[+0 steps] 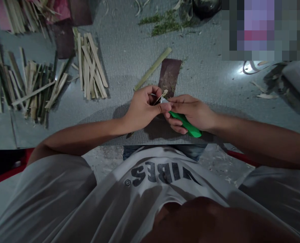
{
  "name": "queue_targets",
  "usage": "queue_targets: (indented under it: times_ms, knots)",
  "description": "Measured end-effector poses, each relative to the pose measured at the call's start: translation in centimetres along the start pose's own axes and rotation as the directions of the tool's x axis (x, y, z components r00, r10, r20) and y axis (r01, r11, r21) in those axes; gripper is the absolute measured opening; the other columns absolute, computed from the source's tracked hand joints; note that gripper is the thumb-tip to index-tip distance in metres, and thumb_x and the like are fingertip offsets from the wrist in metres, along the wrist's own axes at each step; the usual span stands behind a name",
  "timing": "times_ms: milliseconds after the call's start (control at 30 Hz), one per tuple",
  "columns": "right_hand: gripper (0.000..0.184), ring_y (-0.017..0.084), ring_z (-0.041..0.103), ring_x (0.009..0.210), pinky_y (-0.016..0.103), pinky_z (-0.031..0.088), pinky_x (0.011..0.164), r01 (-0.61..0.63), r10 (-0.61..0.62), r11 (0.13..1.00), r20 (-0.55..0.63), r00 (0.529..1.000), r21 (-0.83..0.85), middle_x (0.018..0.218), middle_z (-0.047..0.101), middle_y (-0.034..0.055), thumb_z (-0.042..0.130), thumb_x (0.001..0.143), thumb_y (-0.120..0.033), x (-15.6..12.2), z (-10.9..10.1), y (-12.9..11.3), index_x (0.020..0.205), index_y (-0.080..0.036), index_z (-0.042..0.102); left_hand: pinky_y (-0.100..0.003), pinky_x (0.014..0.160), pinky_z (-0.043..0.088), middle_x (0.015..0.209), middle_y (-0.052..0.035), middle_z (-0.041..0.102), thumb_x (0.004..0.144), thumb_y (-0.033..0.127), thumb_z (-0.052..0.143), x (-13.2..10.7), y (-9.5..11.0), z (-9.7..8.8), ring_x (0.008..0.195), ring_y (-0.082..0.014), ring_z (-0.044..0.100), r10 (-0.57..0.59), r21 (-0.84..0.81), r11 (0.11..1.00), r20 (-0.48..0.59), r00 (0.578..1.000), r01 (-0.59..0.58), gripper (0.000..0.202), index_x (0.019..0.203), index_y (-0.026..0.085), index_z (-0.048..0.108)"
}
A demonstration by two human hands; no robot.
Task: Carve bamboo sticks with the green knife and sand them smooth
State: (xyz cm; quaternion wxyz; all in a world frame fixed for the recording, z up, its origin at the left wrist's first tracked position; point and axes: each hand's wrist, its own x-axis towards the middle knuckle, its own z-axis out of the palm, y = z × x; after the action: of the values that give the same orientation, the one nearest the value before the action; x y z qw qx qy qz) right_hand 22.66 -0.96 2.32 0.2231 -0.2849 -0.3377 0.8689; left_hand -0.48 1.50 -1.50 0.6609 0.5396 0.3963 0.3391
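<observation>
Remotely, I judge the blade work midway.
At centre, the right hand (190,107) wraps its fingers round the green-handled knife (186,124), long axis four-to-ten o'clock, tip toward ten; there the left hand (147,107) pinches a slim piece (160,98), too small to identify. Pale strips (92,75) at ten look finished; darker strips (34,81) toward nine look pending.

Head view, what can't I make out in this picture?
All in the head view:
- Green tool: its front end is mostly hidden by the left hand, part of its handle by the right hand.
- Pale piece between the hands: too small and too covered by fingers to tell its shape.
- Dark object: cut off by the top edge.
- Upper-left sticks: cut off by the top edge.
- Top-right corner: hidden by pixel blocks.
</observation>
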Motion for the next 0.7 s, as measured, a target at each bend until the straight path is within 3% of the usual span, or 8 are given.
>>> queue_targets:
  times_ms: [133, 400, 700]
  knots:
    - [0.043, 0.013, 0.054, 0.049, 0.021, 0.053, 0.045, 0.025, -0.026, 0.999, -0.066, 0.997, -0.029, 0.066, 0.054, -0.0054, 0.089, 0.126, -0.049, 0.0, 0.4, 0.2, 0.097, -0.022, 0.069, -0.028, 0.055, 0.036, 0.071, 0.0102, 0.054, 0.08, 0.079, 0.123, 0.1, 0.3, 0.1, 0.06, -0.0106, 0.051, -0.011, -0.008, 1.0, 0.007, 1.0, 0.011, 0.088, 0.096, 0.03, 0.051]
    - [0.043, 0.013, 0.051, 0.044, 0.022, 0.049, 0.041, -0.043, 0.042, 0.999, 0.06, 0.997, 0.012, 0.065, 0.051, -0.007, 0.087, 0.125, -0.049, -0.1, -0.3, -0.3, 0.097, -0.022, 0.067, -0.028, 0.054, 0.028, 0.067, 0.0118, 0.047, 0.07, 0.082, 0.126, 0.4, -0.2, -0.2, 0.06, -0.0095, 0.04, 0.035, -0.005, 0.999, 0.021, 0.999, -0.035, 0.094, 0.093, 0.029, 0.052]
    - [0.065, 0.012, 0.052, 0.048, 0.024, 0.052, 0.045, 0.131, -0.162, 0.974, -0.16, 0.974, -0.186, 0.067, 0.055, -0.0078, 0.093, 0.12, -0.078, 0.3, 0.9, 1.5, 0.096, -0.025, 0.064, -0.028, 0.055, 0.033, 0.071, 0.0071, 0.062, 0.077, 0.078, 0.124, 0.0, 0.6, 0.1, 0.061, -0.0108, 0.053, -0.039, -0.042, 0.998, -0.005, 0.999, 0.039, 0.088, 0.093, 0.028, 0.053]
